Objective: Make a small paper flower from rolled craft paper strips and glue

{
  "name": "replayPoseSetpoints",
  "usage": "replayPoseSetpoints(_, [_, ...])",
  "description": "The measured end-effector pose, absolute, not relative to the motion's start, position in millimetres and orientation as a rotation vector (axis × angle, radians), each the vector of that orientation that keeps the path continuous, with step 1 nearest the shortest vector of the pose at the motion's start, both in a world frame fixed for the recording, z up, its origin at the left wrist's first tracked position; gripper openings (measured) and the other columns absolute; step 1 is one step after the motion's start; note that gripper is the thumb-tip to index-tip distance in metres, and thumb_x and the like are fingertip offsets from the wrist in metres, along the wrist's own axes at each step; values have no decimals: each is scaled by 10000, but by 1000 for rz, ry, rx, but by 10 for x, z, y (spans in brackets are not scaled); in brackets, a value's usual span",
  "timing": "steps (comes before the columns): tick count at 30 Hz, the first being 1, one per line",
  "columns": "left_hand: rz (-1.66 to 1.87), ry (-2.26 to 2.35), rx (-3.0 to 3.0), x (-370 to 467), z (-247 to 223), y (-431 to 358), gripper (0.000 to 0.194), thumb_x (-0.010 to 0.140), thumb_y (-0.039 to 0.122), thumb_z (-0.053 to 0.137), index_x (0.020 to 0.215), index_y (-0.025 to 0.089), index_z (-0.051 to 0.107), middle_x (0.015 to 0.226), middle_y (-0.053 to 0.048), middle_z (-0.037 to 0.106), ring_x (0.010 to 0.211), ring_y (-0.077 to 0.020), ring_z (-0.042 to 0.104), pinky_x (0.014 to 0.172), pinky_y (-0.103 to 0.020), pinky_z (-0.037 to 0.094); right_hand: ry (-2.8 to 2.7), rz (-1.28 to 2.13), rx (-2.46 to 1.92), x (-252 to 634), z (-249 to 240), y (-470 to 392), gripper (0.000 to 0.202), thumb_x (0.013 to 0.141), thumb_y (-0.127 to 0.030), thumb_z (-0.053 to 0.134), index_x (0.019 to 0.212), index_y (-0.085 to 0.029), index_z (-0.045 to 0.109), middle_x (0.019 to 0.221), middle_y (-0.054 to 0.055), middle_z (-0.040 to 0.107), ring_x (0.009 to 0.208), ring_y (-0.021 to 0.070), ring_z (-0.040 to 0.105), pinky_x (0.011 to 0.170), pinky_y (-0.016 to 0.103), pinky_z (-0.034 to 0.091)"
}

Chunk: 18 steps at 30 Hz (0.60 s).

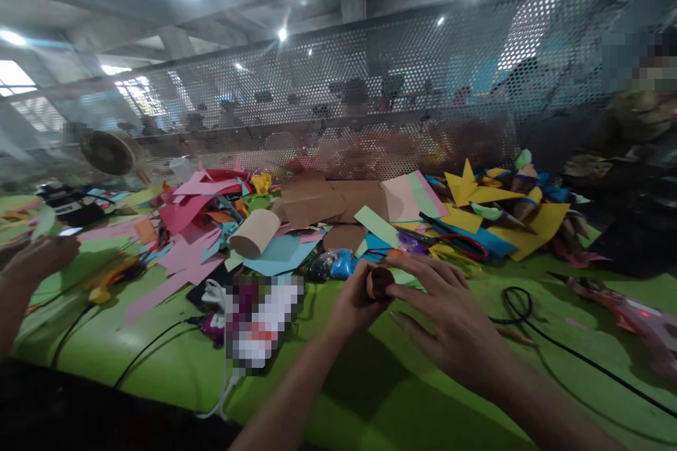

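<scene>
A small brown paper roll (379,283), its round end towards me, is held in my left hand (355,306). The fingers of that hand are closed around it, over the front part of the green table. My right hand (449,320) is beside it on the right, fingers apart and stretched towards the roll. One of its fingertips appears to touch the roll's edge, while the thumb stays off it. Just behind the hands lie a blue and dark shiny bundle (341,264) and black scissors with red handles (465,243).
Coloured paper sheets, a beige paper tube (255,233) and yellow paper stars (476,187) heap along a perforated metal screen (317,106). A power strip (267,320) sits left; a pink glue gun (629,313) with black cord (576,356) lies right. Another person's hand (42,261) reaches in at left.
</scene>
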<state>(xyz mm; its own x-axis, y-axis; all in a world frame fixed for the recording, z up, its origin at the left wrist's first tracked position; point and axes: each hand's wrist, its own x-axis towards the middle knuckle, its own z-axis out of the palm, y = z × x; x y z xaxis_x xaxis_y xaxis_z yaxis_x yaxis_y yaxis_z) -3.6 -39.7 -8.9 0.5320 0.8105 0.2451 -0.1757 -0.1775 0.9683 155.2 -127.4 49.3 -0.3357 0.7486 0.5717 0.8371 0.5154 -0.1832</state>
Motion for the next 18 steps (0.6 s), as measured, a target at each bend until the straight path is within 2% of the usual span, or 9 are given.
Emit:
replayPoseSetpoints(5, [987, 539, 1554, -50, -126, -393, 362, 684, 243, 761, 894, 201, 469, 822, 10, 541, 761, -147, 500, 684, -252, 407, -2207, -199, -1337, 1453, 445, -1249, 275, 920, -262, 576, 1181, -240, 661, 1428, 70, 566, 1302, 308, 472, 1023, 508, 405])
replayPoseSetpoints(9, [987, 511, 1482, -74, -109, -404, 429, 677, 284, 819, 933, 200, 485, 831, 13, 520, 774, -149, 496, 681, -242, 414, -2213, -191, -1352, 1434, 371, -1216, 267, 914, -299, 594, 1162, -234, 666, 1438, 66, 563, 1303, 301, 479, 1031, 506, 410])
replayPoseSetpoints(14, [952, 463, 1385, -76, -96, -362, 421, 664, 310, 845, 871, 205, 493, 816, 15, 532, 758, -139, 502, 674, -239, 438, -2204, -104, -1330, 1497, 373, -1219, 322, 915, -277, 595, 1233, -244, 634, 1451, 80, 533, 1317, 300, 448, 1035, 515, 420])
replayPoseSetpoints(18, [929, 459, 1394, -55, -217, -276, 413, 647, 328, 845, 884, 198, 533, 813, 15, 539, 733, -128, 511, 637, -225, 433, -2192, -61, -1311, 1504, 399, -1233, 319, 903, -236, 598, 1218, -266, 643, 1481, 72, 495, 1338, 303, 423, 1041, 529, 416])
